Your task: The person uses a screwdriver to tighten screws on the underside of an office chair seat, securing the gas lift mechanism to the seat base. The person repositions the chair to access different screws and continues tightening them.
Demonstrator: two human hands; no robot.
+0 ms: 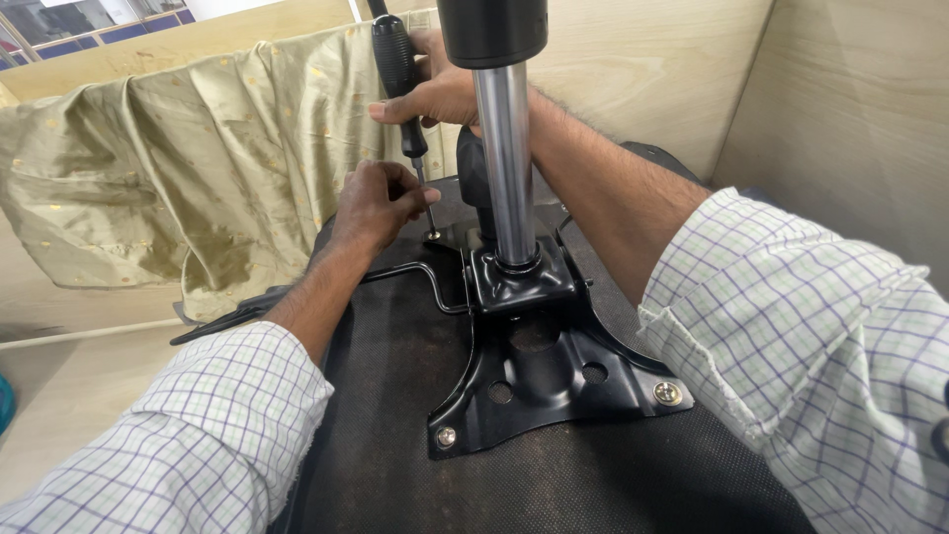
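Head view: right hand (pixel 435 94) is gripping the screwdriver (pixel 399 74), left hand (pixel 381 203) is pinching its tip on the far screw (pixel 433 235). Two near screws (pixel 667 393) are sitting seated in the black mounting plate (pixel 539 381); far one looks unfinished.

We see a black screwdriver (pixel 397 74), a black metal plate (pixel 539 371) and a chrome column (pixel 506 168). Our sleeves (pixel 811 346) show white cloth checked in purple and green; the draped cloth (pixel 188 168) is pale gold with small dots.

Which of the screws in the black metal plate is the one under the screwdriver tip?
The far left screw, beside the left hand. The two near screws lie untouched at the plate's front corners.
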